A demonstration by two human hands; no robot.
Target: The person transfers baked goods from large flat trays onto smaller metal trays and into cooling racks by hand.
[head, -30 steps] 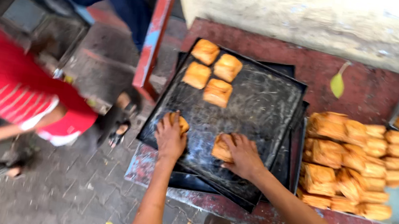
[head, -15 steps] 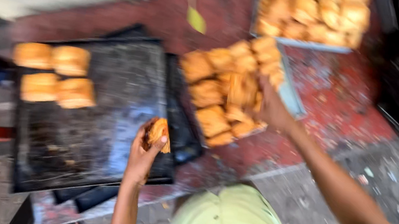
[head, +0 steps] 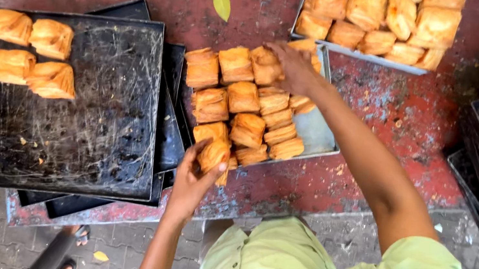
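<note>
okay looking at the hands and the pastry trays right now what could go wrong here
1. The left hand holds a pastry over the near corner of the metal tray, close to the red ledge edge; a slip could drop it to the ground.
2. The right hand presses into the stacked pastries; the flaky pieces could crush or slide.
3. The black tray seems to overhang the ledge and might tip.
</note>
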